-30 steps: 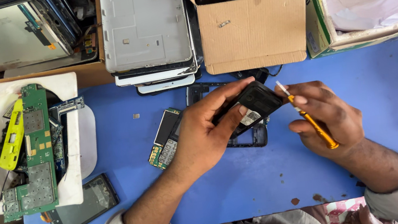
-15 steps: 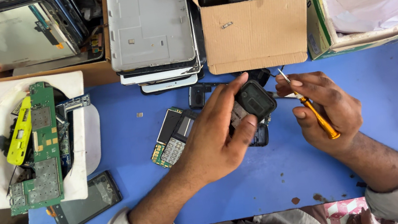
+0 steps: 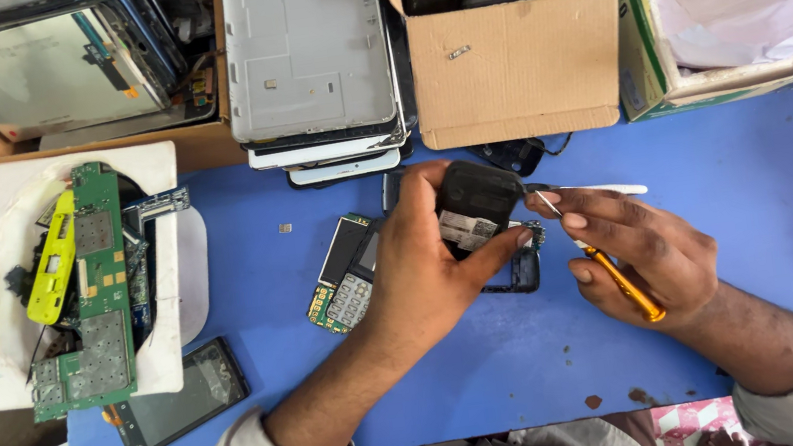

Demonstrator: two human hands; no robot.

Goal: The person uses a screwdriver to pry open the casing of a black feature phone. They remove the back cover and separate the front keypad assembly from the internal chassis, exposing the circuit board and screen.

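My left hand [image 3: 423, 270] grips a small black phone body [image 3: 478, 201], tilted up above the blue table [image 3: 747, 200]. My right hand [image 3: 637, 254] holds an orange-handled screwdriver [image 3: 624, 286], its thin metal tip pointing at the phone's right edge. A black phone frame [image 3: 522, 274] lies flat beneath the two hands. Just left of my left hand lies a green keypad circuit board [image 3: 345, 278].
A white tray [image 3: 8, 301] at left holds green boards and a yellow part. A dark phone screen [image 3: 181, 396] lies near the front left. Stacked tablet backs [image 3: 307, 52], a cardboard box [image 3: 523, 61] of phones and another box [image 3: 745, 19] line the back.
My left hand has turned the black phone body more upright and drawn it slightly left. The screwdriver tip has come in closer to its edge.
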